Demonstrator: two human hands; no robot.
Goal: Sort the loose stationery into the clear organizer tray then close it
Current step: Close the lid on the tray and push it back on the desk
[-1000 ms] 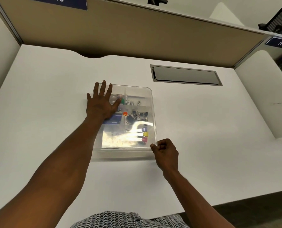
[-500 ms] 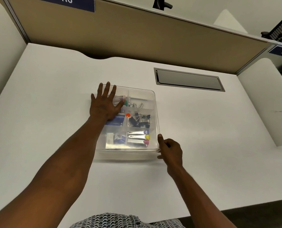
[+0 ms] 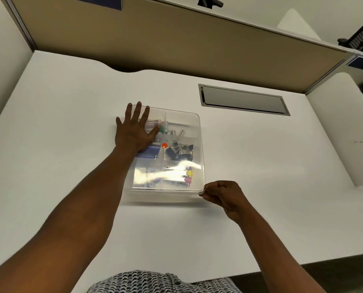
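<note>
The white bench (image 3: 70, 127) runs wide on every side of the clear plastic organizer tray (image 3: 198, 132), which sits near its middle, well apart from the near edge and from the left edge. Bare surface lies to the left and right of the tray. Toward the far edge a grey rectangular recessed cable hatch (image 3: 243, 99) is set into the bench, apart from the tray's far right corner, and a tan partition panel (image 3: 176, 43) stands along the far edge.

The left hand (image 3: 135, 132) lies flat on the tray's transparent lid (image 3: 182, 119), over the far left part, its fingers (image 3: 137, 111) straight and spread, their tips reaching the far rim. The right hand (image 3: 224, 195) is at the tray's near right corner, its fingers curled and pinching the corner of the lid. The lid covers the whole tray; glare streaks its near part.

Through the lid the tray shows divided compartments. The middle right one holds black binder clips (image 3: 179, 151). The near right one holds clips with yellow and pink ends (image 3: 188, 176). A small orange round piece (image 3: 164, 145) sits by the centre divider, and a blue block (image 3: 150, 152) lies in the middle left compartment, partly under the left palm. The far right compartment holds small pale items too blurred to tell.
</note>
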